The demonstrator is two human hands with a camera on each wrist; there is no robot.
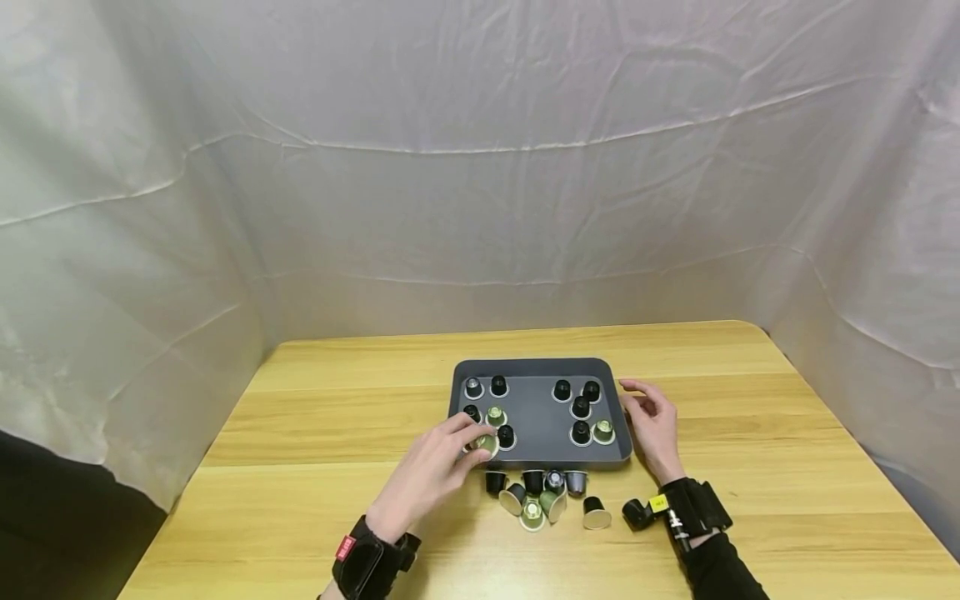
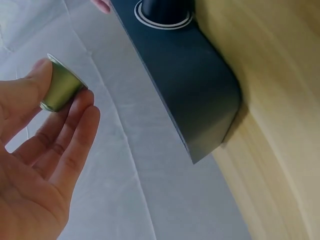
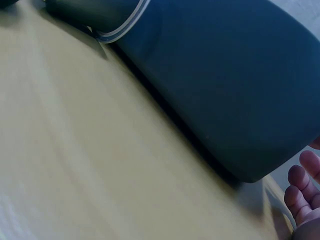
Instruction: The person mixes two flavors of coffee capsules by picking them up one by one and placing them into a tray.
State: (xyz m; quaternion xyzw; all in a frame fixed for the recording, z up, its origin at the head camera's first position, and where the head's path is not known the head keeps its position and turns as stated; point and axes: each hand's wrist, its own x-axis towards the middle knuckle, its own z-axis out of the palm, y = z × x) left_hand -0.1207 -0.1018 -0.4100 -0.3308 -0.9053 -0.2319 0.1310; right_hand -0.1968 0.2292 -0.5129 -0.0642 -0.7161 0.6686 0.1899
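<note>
My left hand pinches a green coffee capsule between thumb and fingertips. In the head view it overlaps the front left part of a dark grey tray. Near the held capsule, another green capsule and a black capsule stand on the tray. My right hand is by the tray's right rim with loosely bent fingers and holds no capsule. In the right wrist view its fingers show beside the tray's corner.
More capsules stand in the tray's right half, among them a black one and a green one. Along the tray's front edge several loose capsules lie on the wooden table, one black capsule apart. A pale curtain hangs behind.
</note>
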